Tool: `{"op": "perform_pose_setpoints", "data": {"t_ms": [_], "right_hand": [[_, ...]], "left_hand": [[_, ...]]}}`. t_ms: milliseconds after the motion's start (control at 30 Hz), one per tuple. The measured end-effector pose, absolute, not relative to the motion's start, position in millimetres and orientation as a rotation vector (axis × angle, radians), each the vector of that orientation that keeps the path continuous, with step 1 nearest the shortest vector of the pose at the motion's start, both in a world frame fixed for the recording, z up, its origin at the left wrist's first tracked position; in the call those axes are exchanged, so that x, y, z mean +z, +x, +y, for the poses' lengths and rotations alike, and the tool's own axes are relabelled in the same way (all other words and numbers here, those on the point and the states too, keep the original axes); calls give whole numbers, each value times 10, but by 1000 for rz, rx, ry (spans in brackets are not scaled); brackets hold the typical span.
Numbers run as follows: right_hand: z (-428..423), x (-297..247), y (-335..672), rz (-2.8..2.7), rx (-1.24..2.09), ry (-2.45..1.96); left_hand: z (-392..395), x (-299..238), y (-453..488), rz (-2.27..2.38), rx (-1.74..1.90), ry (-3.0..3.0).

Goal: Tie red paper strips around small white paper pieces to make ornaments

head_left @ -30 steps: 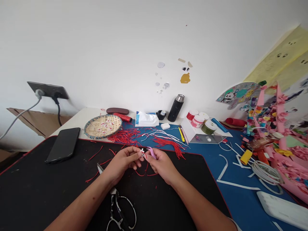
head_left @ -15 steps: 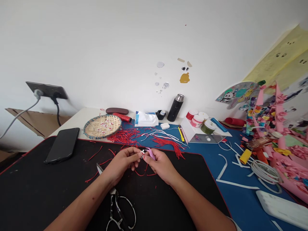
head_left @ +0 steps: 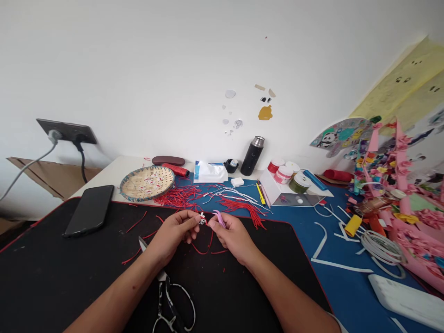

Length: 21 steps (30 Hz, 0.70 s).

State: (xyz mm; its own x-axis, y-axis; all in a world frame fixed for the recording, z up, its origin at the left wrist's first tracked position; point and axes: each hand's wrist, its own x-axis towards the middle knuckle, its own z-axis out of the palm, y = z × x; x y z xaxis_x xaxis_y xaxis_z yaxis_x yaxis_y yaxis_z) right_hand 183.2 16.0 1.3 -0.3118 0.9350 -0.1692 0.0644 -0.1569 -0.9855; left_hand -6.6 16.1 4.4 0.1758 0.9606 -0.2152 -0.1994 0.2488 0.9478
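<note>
The left hand [head_left: 177, 232] pinches a white cord knot [head_left: 202, 219] over the black mat's [head_left: 239, 296] far edge! Just beside, the right hand [head_left: 234, 237] clutches a purple tool [head_left: 219, 219], red strand [head_left: 207, 223] showing between them.

hands: left [head_left: 177, 231] pinches white knot [head_left: 202, 219], right [head_left: 236, 237] holds purple tool [head_left: 219, 219] | scissors [head_left: 169, 299] on black mat [head_left: 229, 296]

The small white cord flower [head_left: 202, 219] is between the left hand [head_left: 176, 231] and the right hand [head_left: 236, 236], above the black rectangular mat [head_left: 225, 300]. On the mat, a flat black phone [head_left: 89, 211] lies left of the metal scissors [head_left: 163, 276]. Behind, a round bamboo basket [head_left: 129, 184] is left of a black cylindrical flask [head_left: 252, 158].
</note>
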Motion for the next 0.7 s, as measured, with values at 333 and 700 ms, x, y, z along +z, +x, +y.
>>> {"op": "perform_pose_setpoints", "data": {"t_ms": [333, 700], "right_hand": [[186, -34, 1828, -1528, 1370, -1122], [187, -24, 1832, -1573, 1299, -1178]], "left_hand": [[126, 56, -44, 973, 982, 949], [127, 62, -29, 979, 941, 1040]]}}
